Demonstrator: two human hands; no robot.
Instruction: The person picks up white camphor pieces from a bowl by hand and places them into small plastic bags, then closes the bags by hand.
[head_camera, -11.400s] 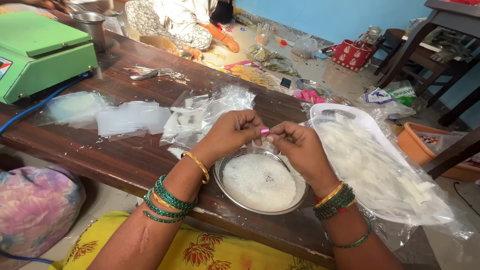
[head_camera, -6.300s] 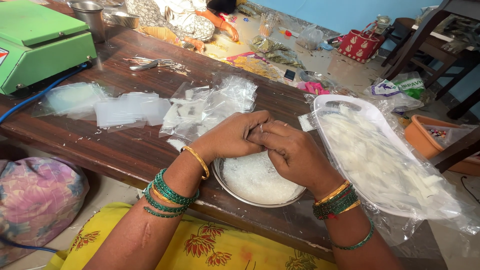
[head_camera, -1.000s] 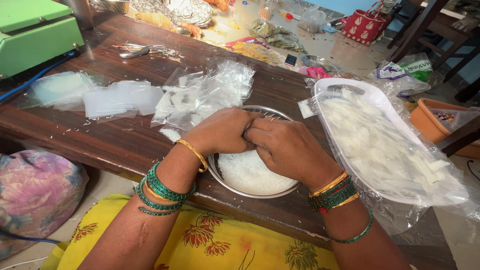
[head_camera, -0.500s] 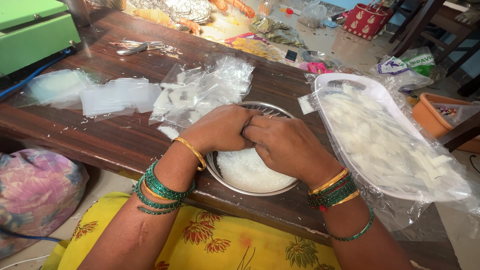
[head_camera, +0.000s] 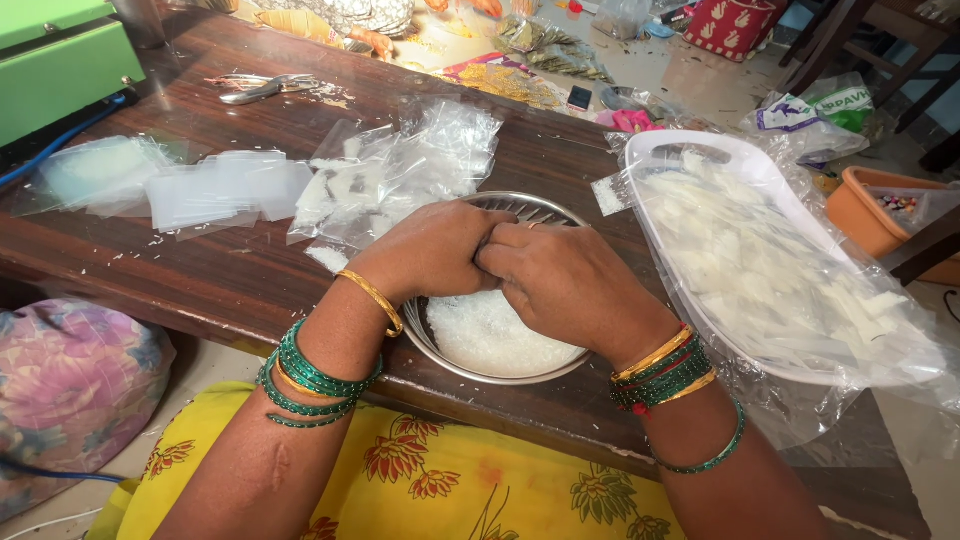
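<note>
Left hand (head_camera: 432, 250) and right hand (head_camera: 560, 285) meet knuckle to knuckle over steel bowl (head_camera: 448, 350) of white grains, both clenched on something small I cannot tell; bowl under them at 6 o'clock, plastic pouches (head_camera: 400, 170) at 11, white tray (head_camera: 660, 160) at 2, dark wood surface (head_camera: 200, 270), cluttered floor beyond

Our left hand (head_camera: 432, 250) and right hand (head_camera: 570, 285) meet knuckle to knuckle over the steel bowl (head_camera: 440, 345), which holds white granules (head_camera: 490, 335) beneath them. Just right of our right hand sits the plastic tray (head_camera: 660, 150) with small packets inside. Beyond our left hand lies a heap of plastic pouches (head_camera: 400, 170); farther left, flat pouches (head_camera: 215, 190). All rest on the table (head_camera: 230, 270).
</note>
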